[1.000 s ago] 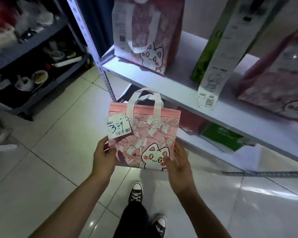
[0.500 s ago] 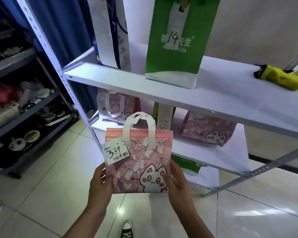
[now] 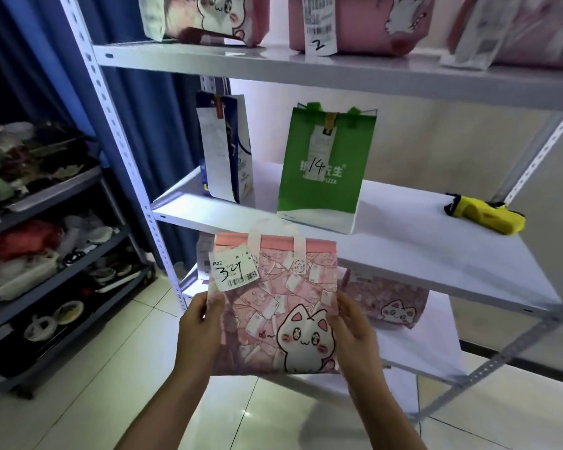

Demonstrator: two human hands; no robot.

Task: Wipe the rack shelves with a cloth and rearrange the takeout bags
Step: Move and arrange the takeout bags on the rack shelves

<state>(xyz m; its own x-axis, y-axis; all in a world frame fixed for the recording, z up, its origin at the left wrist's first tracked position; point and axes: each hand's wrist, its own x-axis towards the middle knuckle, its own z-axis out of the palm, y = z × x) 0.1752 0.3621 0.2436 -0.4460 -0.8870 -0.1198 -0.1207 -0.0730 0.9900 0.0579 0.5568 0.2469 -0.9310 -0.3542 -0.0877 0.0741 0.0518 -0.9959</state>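
1. Holding a pink cat-print bag [image 3: 275,306] upright in mid-air, in front of the white rack [image 3: 436,254], just below the front edge of its middle shelf [image 3: 403,241].
2. Gripping the bag's left edge with the left hand [image 3: 199,329]: fingers curled round the side, thumb pressed flat on the front panel.
3. Gripping the bag's right edge with the right hand [image 3: 355,332] the same way, thumb on the front near the cat's ear, fingers hidden behind the bag.
4. Sitting squarely between both hands, bag bottom level with the wrists, white handles [image 3: 275,246] standing up at the top.
5. Stuck to the upper left corner of the bag, slightly tilted: a white receipt tag [image 3: 233,271] with a handwritten "34" and a barcode.
6. Standing on the middle shelf behind the held bag: a green bag [image 3: 322,177] marked "14", and further left a blue-and-white bag [image 3: 228,151] with a long receipt hanging down its front.
7. Lying at the right end of the same shelf, well apart from the bags: a yellow cloth [image 3: 485,214].
8. Lined along the top shelf: more pink cat bags [image 3: 355,24], one with a tag marked "2".
9. Resting on the lower shelf, partly hidden behind the held bag and right hand: another pink cat bag [image 3: 390,303].
10. Standing at far left: a dark grey rack [image 3: 46,203] crowded with dishes and clutter.
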